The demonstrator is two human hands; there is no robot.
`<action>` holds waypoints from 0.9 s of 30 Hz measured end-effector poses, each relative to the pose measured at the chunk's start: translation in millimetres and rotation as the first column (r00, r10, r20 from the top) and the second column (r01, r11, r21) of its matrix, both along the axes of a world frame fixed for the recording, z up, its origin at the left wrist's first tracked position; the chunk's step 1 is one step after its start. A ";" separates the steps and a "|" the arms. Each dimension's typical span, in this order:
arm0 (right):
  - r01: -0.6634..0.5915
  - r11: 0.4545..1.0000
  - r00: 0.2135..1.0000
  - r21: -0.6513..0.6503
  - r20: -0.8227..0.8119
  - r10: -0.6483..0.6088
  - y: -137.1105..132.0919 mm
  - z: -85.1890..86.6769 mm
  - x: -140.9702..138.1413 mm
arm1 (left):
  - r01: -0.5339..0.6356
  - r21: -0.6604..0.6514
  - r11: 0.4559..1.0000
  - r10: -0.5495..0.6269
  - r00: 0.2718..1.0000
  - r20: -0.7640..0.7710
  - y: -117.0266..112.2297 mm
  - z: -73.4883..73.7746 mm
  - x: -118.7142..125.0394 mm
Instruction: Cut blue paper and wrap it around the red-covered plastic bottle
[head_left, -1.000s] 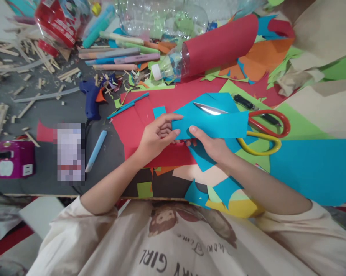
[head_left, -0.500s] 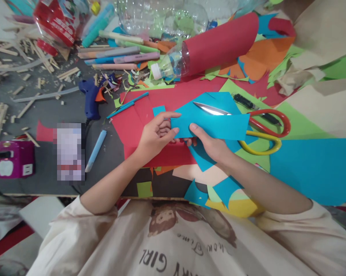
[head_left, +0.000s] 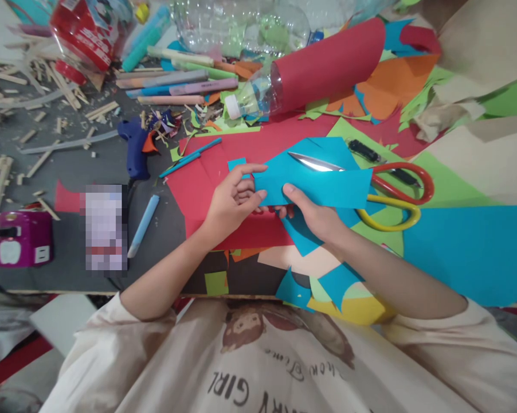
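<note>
A strip of blue paper point(head_left: 327, 188) is held up in front of me between both hands. My left hand point(head_left: 232, 198) pinches its left end between thumb and fingers. My right hand point(head_left: 308, 209) grips the lower edge, thumb on top and fingers underneath, partly hidden. Behind the strip lie scissors point(head_left: 398, 222) with one red and one yellow handle, their blades point(head_left: 312, 162) resting on another piece of blue paper point(head_left: 316, 148). Red paper point(head_left: 198, 192) is spread under my hands, with thin rolled blue paper sticks point(head_left: 190, 158) on it.
A blue glue gun point(head_left: 133, 146) and a light blue marker point(head_left: 144, 225) lie to the left. Beyond my hands is a clear bottle wrapped in red paper point(head_left: 331, 66). A black utility knife point(head_left: 365, 152) rests on green paper. Wooden stick pieces point(head_left: 3, 175) litter the far left.
Almost nothing differs. Both hands keep hold of the blue paper strip, which has shifted very slightly to the left.
</note>
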State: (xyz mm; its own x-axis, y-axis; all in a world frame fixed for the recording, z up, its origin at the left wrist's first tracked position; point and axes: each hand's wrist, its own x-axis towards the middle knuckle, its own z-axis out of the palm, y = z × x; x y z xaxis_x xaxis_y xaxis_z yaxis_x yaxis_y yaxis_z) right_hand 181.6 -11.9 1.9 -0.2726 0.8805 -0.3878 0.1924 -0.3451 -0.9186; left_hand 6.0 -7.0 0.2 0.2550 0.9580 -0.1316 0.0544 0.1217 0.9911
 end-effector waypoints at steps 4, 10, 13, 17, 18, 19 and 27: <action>0.016 1.000 1.000 0.003 0.003 -0.016 -0.1 0.5 -0.3 | -0.004 -0.006 1.000 0.004 1.000 0.015 0.5 0.5 0.5; 0.027 1.000 1.000 -0.014 -0.013 -0.027 0.1 1.1 -0.4 | -0.007 -0.006 1.000 0.007 1.000 0.026 1.5 -0.3 0.6; 0.031 0.999 0.999 -0.018 -0.020 -0.031 0.0 1.2 -0.8 | -0.003 -0.014 1.000 0.004 0.999 0.043 1.6 -0.8 0.4; 0.020 1.000 1.000 -0.020 -0.022 -0.020 -0.4 1.0 -1.2 | 0.005 -0.024 1.000 -0.004 0.998 0.055 1.3 -0.7 0.3; 0.018 1.000 1.000 -0.021 -0.020 -0.018 -0.4 1.0 -1.2 | 0.009 -0.028 1.000 -0.007 0.998 0.056 1.2 -0.5 0.4; 0.016 1.000 1.000 -0.023 -0.018 -0.017 -0.5 1.1 -1.1 | 0.011 -0.032 0.999 -0.009 0.998 0.058 1.1 -0.2 0.5; 0.020 0.999 1.000 -0.038 -0.016 -0.020 -0.8 2.8 -0.5 | 0.001 -0.051 0.999 0.002 0.998 0.057 0.4 0.7 0.7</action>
State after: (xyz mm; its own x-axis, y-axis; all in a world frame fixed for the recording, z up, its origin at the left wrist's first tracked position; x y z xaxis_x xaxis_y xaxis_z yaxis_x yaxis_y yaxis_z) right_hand 181.1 -12.7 4.7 -0.2615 0.8705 -0.4169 0.1701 -0.3836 -0.9077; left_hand 6.7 -6.6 0.9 0.2633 0.9504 -0.1655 -0.0020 0.1721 0.9851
